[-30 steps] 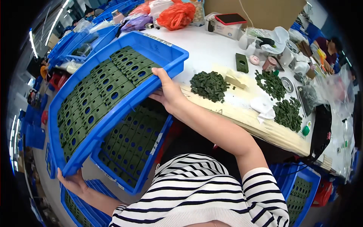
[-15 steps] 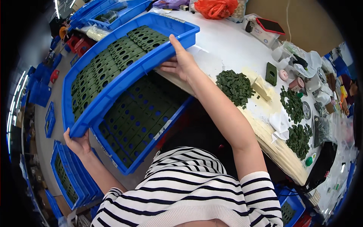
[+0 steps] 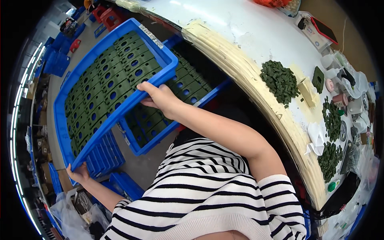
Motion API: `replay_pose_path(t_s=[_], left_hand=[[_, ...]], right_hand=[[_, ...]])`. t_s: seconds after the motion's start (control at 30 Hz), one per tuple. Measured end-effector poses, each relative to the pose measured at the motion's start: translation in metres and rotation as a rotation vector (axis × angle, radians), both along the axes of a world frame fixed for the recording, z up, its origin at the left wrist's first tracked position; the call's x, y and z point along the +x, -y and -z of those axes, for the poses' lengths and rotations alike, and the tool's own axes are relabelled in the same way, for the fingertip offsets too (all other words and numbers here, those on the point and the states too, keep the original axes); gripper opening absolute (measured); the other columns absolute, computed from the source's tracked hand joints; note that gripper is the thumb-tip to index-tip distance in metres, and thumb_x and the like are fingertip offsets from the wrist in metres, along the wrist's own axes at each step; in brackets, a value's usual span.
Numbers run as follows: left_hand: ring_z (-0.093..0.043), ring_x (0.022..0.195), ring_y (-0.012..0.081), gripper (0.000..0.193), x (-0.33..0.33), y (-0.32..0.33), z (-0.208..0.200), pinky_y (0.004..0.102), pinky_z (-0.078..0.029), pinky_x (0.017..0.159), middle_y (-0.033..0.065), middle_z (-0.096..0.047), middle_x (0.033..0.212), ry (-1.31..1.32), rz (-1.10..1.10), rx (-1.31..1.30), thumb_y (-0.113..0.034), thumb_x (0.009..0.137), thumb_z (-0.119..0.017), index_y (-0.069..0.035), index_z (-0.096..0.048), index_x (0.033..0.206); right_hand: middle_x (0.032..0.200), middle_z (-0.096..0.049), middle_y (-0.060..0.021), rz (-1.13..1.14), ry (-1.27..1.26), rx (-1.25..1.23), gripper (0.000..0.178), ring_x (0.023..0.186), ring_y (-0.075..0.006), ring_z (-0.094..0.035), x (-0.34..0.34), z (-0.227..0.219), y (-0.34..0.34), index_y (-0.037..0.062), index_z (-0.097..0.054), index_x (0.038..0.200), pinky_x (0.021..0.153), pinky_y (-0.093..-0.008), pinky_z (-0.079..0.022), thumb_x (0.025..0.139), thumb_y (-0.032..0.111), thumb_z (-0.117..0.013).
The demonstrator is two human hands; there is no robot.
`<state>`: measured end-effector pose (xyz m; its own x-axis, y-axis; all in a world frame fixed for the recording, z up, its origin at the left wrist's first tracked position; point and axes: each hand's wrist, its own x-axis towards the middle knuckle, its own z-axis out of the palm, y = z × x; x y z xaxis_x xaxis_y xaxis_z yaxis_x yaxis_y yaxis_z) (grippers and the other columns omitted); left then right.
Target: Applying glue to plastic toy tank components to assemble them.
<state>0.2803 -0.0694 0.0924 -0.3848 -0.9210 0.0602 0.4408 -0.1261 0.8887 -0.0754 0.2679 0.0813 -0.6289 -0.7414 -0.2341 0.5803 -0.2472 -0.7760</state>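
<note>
Setting: workshop with a grey floor (image 3: pixel 52 120), stacked blue bins along its far left, and a white tabletop (image 3: pixel 248 36) with a taped cream edge curving down the right.

Left hand (image 3: pixel 79 174): low at left, fingers curled shut on the near corner of the blue crate (image 3: pixel 64 116).

Blue crate: held tilted above the floor, filled with rows of dark green moulded parts (image 3: pixel 108 88) with round holes.

Second blue crate (image 3: pixel 160 136): directly beneath the held one, resting under the tabletop edge and holding the same green parts; largely covered by the upper crate and the forearm.

Right hand (image 3: pixel 160 98): centre, fingers wrapped closed over the blue crate's near rim.

On the tabletop, right: pile of small green pieces (image 3: pixel 280 80), further green heaps (image 3: pixel 332 120), tape rolls and clutter.
</note>
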Motion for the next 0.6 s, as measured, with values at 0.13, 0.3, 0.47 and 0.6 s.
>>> replay_pose_path(t_s=[0.13, 0.3, 0.47, 0.6], left_hand=[[-0.059, 0.075, 0.0292, 0.032, 0.017, -0.023, 0.024, 0.0438, -0.048, 0.068, 0.0142, -0.060, 0.087, 0.048, 0.019, 0.070, -0.024, 0.078, -0.061, -0.003, -0.053, 0.101], [-0.058, 0.083, 0.0309, 0.022, -0.029, -0.042, 0.074, 0.0468, -0.047, 0.076, 0.0148, -0.059, 0.091, 0.030, 0.113, 0.153, -0.023, 0.079, -0.058, -0.005, -0.053, 0.090], [-0.059, 0.077, 0.0272, 0.016, -0.074, -0.056, 0.110, 0.0440, -0.049, 0.075, 0.0106, -0.058, 0.080, 0.036, 0.208, 0.173, -0.021, 0.080, -0.055, -0.005, -0.053, 0.080], [-0.058, 0.077, 0.0224, 0.014, -0.098, -0.091, 0.112, 0.0399, -0.046, 0.081, 0.0067, -0.057, 0.078, 0.151, 0.229, 0.168, -0.020, 0.082, -0.055, -0.007, -0.052, 0.076]], right_hand=[[0.105, -0.059, -0.0122, 0.027, 0.102, -0.004, 0.040, 0.101, -0.0221, -0.059, 0.011, 0.038, -0.010, -0.0002, -0.054, 0.106, 0.096, -0.0353, -0.047, 0.082, 0.031, -0.061], [0.099, -0.058, -0.0108, 0.110, 0.157, 0.020, 0.036, 0.096, -0.0200, -0.060, -0.007, 0.078, -0.047, -0.0011, -0.055, 0.100, 0.092, -0.0341, -0.049, 0.082, 0.030, -0.062], [0.097, -0.059, -0.0115, 0.182, 0.119, 0.032, 0.036, 0.093, -0.0200, -0.061, -0.035, 0.092, -0.085, -0.0021, -0.055, 0.101, 0.091, -0.0340, -0.051, 0.083, 0.028, -0.061], [0.094, -0.060, -0.0132, 0.263, 0.097, 0.095, 0.039, 0.091, -0.0212, -0.062, -0.049, 0.094, -0.106, -0.0029, -0.055, 0.100, 0.089, -0.0345, -0.051, 0.082, 0.031, -0.060]])
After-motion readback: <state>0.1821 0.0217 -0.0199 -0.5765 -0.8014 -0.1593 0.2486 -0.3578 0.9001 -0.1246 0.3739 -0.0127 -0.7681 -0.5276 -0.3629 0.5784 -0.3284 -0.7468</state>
